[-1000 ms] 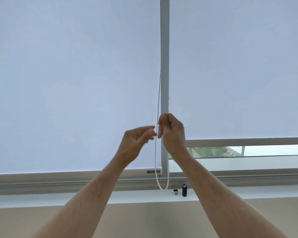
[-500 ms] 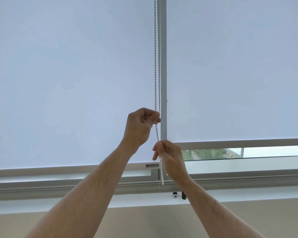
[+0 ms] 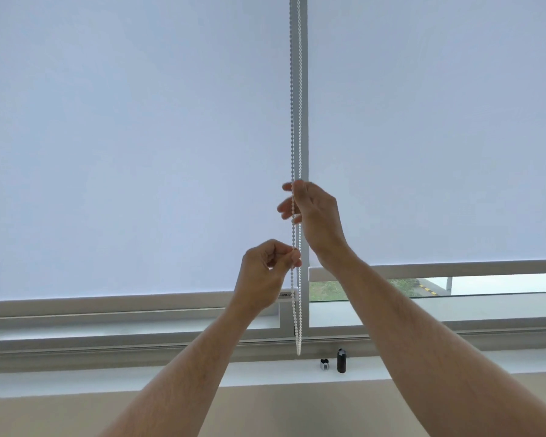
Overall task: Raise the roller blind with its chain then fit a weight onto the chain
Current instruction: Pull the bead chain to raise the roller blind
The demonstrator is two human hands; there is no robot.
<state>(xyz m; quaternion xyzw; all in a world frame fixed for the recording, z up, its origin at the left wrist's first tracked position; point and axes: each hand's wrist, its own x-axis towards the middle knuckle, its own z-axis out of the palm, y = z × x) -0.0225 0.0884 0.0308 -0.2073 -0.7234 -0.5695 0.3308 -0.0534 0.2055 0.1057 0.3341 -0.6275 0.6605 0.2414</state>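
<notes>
Here the bead chain (image 3: 297, 121) hangs before the window mullion; the left hand (image 3: 267, 272) pinches one strand low, the right hand (image 3: 312, 212) grasps it higher. The black weight (image 3: 341, 360) stands on the sill (image 3: 171, 373) below.

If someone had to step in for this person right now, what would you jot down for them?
Left hand pinches the bead chain low down. Right hand is higher on the same chain, fingers loosely round it.
Right-side blind: partly up, a strip of window showing under its bottom bar. Left-side blind: lower, near the frame.
The chain's loop hangs free above the sill.
A black cylinder, probably the weight, and a small clip-like part stand on the sill, untouched.
Left to do: finish raising, then fit the weight.
</notes>
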